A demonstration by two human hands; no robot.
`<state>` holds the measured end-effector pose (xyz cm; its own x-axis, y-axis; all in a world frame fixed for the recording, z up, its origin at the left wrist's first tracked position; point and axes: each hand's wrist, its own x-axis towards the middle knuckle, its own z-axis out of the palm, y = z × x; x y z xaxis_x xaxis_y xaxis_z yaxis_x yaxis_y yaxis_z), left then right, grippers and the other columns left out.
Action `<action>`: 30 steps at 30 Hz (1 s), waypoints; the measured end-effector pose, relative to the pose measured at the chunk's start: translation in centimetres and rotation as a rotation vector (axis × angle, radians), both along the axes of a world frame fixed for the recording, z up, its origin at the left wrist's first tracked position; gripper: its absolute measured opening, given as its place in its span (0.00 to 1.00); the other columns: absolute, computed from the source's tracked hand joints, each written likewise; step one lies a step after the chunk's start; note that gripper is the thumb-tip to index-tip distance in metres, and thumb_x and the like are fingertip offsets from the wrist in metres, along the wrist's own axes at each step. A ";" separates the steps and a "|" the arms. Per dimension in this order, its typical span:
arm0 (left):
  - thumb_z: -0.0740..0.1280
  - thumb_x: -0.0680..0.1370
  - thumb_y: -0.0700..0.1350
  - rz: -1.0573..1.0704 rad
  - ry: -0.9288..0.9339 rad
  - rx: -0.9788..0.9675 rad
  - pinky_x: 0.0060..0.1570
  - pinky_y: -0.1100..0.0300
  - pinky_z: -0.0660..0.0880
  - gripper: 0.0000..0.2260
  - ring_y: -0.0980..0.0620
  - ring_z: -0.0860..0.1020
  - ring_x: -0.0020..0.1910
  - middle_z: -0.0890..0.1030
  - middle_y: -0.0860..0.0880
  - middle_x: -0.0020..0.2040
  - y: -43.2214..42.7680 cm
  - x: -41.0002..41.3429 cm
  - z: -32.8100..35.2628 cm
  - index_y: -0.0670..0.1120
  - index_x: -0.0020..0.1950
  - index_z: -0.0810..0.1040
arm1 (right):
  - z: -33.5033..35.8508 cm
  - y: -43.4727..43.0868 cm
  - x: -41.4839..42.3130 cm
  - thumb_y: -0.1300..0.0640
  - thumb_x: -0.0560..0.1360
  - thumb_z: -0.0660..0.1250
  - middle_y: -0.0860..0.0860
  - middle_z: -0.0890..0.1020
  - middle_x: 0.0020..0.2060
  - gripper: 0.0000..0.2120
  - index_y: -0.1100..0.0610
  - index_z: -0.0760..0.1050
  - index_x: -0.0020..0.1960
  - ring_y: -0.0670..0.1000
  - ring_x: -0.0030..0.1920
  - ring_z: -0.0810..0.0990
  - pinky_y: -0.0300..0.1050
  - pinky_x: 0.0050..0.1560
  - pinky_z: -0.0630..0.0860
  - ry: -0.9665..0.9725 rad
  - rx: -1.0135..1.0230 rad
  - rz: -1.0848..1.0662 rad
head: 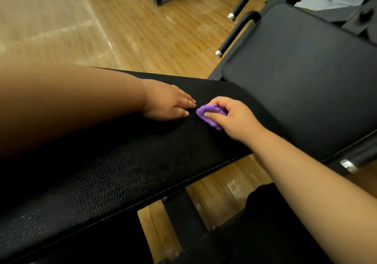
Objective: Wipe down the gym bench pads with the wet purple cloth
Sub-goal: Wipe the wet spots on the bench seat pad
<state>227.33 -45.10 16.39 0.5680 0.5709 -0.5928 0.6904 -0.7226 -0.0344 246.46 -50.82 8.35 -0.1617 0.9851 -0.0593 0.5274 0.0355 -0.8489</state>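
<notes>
Two hands on the pad: left hand [170,105] flat, bracing; right hand [230,117] clamped on bunched purple cloth [208,117] near the far end. Unbunch it, overlap strokes toward the near edge.

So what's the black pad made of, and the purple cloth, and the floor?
The bench pad looks like faux leather or vinyl: pebbly grain, stitched edge. The purple cloth in the right hand looks like soft, fuzzy fabric, maybe microfibre. The floor looks like glossy wood planks or laminate.
</notes>
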 end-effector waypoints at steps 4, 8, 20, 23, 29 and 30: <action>0.50 0.84 0.53 0.057 -0.047 -0.015 0.75 0.58 0.47 0.23 0.53 0.50 0.78 0.53 0.54 0.80 -0.6 0.9 -0.6 0.51 0.79 0.53 | -0.2 0.3 -0.3 0.55 0.77 0.68 0.47 0.81 0.37 0.03 0.49 0.79 0.49 0.39 0.32 0.78 0.31 0.34 0.73 0.030 -0.004 -0.085; 0.50 0.84 0.52 0.066 -0.089 -0.025 0.75 0.59 0.46 0.23 0.54 0.50 0.78 0.53 0.53 0.80 -0.6 0.7 -1.1 0.50 0.79 0.53 | -0.1 -1.1 -0.8 0.54 0.77 0.68 0.45 0.81 0.37 0.03 0.46 0.78 0.47 0.40 0.36 0.78 0.30 0.34 0.74 0.026 0.039 -0.010; 0.51 0.84 0.52 0.063 -0.097 -0.027 0.76 0.57 0.46 0.23 0.54 0.49 0.78 0.52 0.54 0.80 -0.6 0.7 -1.2 0.52 0.79 0.53 | -0.1 -0.6 -0.6 0.53 0.77 0.67 0.46 0.82 0.38 0.05 0.49 0.80 0.52 0.41 0.36 0.79 0.27 0.33 0.71 0.018 0.020 -0.034; 0.51 0.84 0.52 0.069 -0.088 -0.017 0.76 0.56 0.47 0.23 0.54 0.49 0.78 0.52 0.54 0.80 -0.6 0.7 -1.3 0.52 0.79 0.53 | -0.5 0.5 0.6 0.54 0.78 0.66 0.47 0.81 0.36 0.05 0.48 0.79 0.52 0.41 0.32 0.78 0.31 0.35 0.73 0.006 -0.037 -0.112; 0.51 0.84 0.52 0.066 -0.097 -0.035 0.76 0.56 0.46 0.23 0.54 0.48 0.78 0.52 0.55 0.80 -0.4 0.7 -1.4 0.53 0.79 0.52 | -0.5 -0.3 -0.4 0.54 0.77 0.67 0.44 0.81 0.39 0.04 0.45 0.79 0.50 0.41 0.37 0.79 0.28 0.33 0.73 0.016 0.017 -0.044; 0.51 0.84 0.52 0.069 -0.096 -0.037 0.76 0.56 0.46 0.23 0.54 0.48 0.78 0.52 0.55 0.80 -0.4 0.7 -1.4 0.53 0.79 0.52 | -0.5 -0.5 -0.3 0.53 0.77 0.67 0.44 0.81 0.39 0.04 0.45 0.78 0.50 0.39 0.36 0.79 0.28 0.33 0.73 0.015 0.021 -0.029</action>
<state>228.06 -45.51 14.98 0.5838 0.5889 -0.5589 0.7370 -0.6731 0.0606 246.17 -51.28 7.89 -0.1340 0.9903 -0.0363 0.5159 0.0384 -0.8558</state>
